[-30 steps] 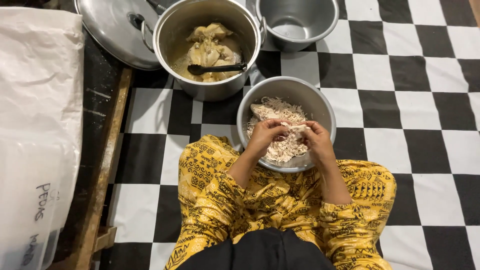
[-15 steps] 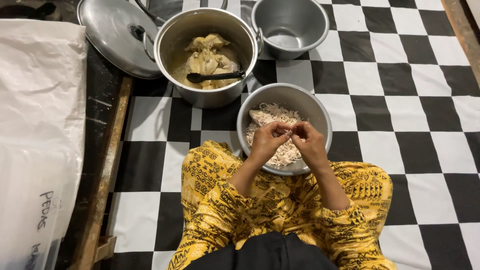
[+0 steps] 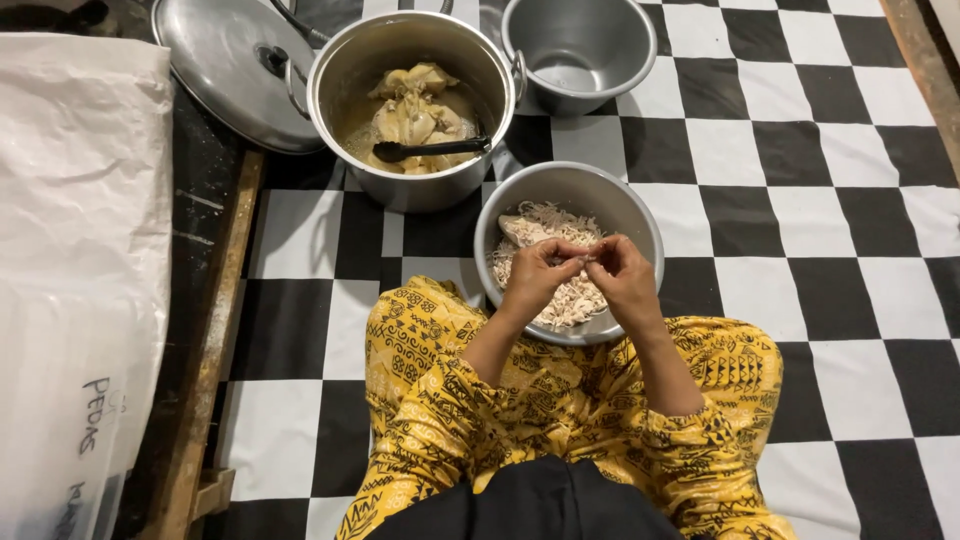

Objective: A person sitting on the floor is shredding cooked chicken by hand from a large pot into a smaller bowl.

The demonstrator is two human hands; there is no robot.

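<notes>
A round metal bowl (image 3: 640,215) holding shredded pale chicken (image 3: 540,228) rests on the floor against my knees. Over it, my left hand (image 3: 535,280) and my right hand (image 3: 622,278) meet fingertip to fingertip, both pinching a small piece of chicken (image 3: 580,259) between them. Beyond the bowl stands a big steel pot (image 3: 345,75) with whole cooked chicken pieces (image 3: 415,105) in broth and a black ladle (image 3: 420,150) lying across them.
A steel lid (image 3: 220,65) lies left of the pot. An empty metal bowl (image 3: 580,50) sits at the back. A white sack (image 3: 80,260) lies far left beside a wooden rail (image 3: 215,330). The floor is black-and-white checkered vinyl (image 3: 820,200). My legs wear yellow patterned cloth (image 3: 420,400).
My hands have lifted from the shredded chicken and drawn together, now pinching a small piece above the bowl. The view has shifted slightly.
</notes>
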